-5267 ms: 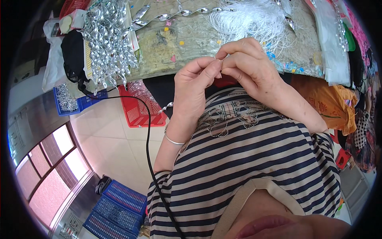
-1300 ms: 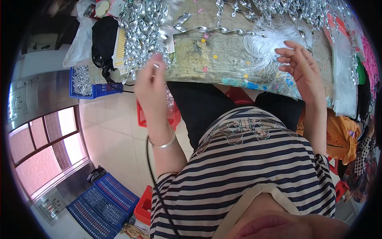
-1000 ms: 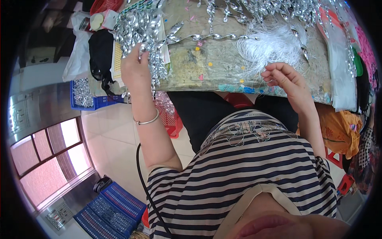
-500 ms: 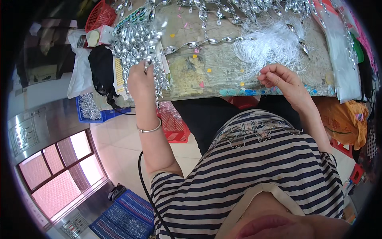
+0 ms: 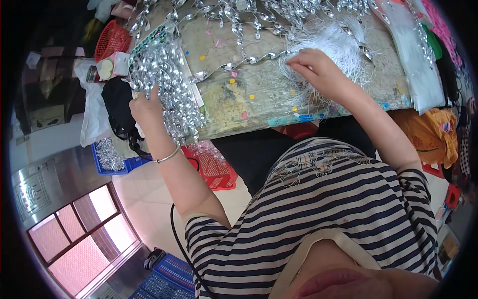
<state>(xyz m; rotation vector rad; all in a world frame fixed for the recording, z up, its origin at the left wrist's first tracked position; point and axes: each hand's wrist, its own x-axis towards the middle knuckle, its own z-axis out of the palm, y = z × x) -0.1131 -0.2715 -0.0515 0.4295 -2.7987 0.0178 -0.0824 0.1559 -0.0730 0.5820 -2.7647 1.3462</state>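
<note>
Left hand (image 5: 146, 110): at the near-left edge of the heap of silver twisted pieces (image 5: 172, 82), thumb raised, fingers curled. Grip partly closed as far as visible; cannot tell whether a piece is held. Metal bangle (image 5: 167, 155) on the same wrist.

Right hand (image 5: 318, 72): over the near-left part of the white thread bundle (image 5: 351, 47), back of the hand upward, fingertips pointing left. Grip narrow, fingers close together; cannot tell whether thread is pinched between them.

Silver strand (image 5: 252, 60): laid out on the bench (image 5: 214, 117), running from beside the heap across to the thread bundle; its right end lies just beyond the right fingertips. Contact with the hand not determinable. More silver strands (image 5: 239, 30) spread along the far side of the bench.

Surroundings: the heap rests at the left of the bench, with a black cloth bag (image 5: 118, 104) just beside the left hand. Red basket (image 5: 112, 41) at the far left. Clear plastic sleeves (image 5: 420, 82) hang over the near edge at right, with an orange bag (image 5: 428, 137) below. Under the left side: blue tray (image 5: 129, 165) and red crate (image 5: 221, 179), both containing shiny material.
</note>
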